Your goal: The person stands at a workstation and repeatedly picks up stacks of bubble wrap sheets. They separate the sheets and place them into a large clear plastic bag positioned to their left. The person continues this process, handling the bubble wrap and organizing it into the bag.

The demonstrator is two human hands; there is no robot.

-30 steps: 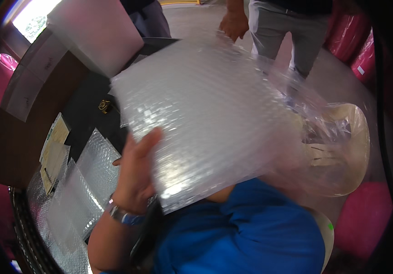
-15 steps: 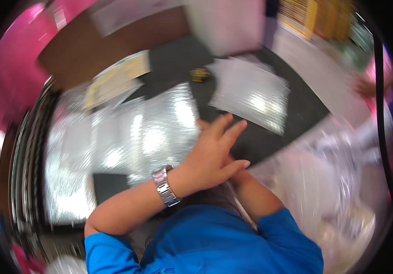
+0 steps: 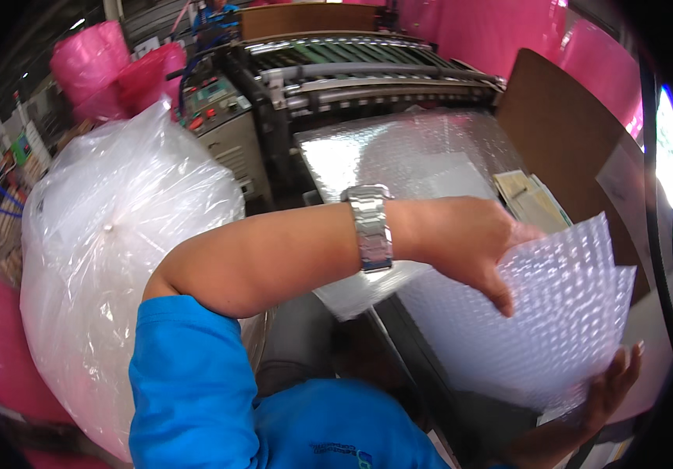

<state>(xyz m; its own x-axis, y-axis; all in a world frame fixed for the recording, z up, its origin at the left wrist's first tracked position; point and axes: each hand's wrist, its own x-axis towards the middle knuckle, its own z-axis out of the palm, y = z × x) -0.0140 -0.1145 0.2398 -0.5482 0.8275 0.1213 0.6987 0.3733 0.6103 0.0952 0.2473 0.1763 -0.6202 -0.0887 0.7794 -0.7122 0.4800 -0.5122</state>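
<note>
Left hand (image 3: 473, 237) pinches the bubble sheets (image 3: 535, 320); right hand (image 3: 608, 397), grip hard to tell, is at their edge, maybe steadying them.

The person is wearing a bright blue, short-sleeved cloth shirt (image 3: 344, 406). Its blue left sleeve (image 3: 188, 375) is ending near the elbow, and the soft cloth is making lots of wrinkles. On the shirt's front, small dark writing (image 3: 332, 450) is showing next to a little pale curly mark (image 3: 364, 459). A shiny silver metal watch band (image 3: 371, 234) is going round the left wrist. Flat links are lining up in rows along it and catching the light. The left hand (image 3: 473, 234) and right hand (image 3: 603, 392) are both showing bare.
</note>
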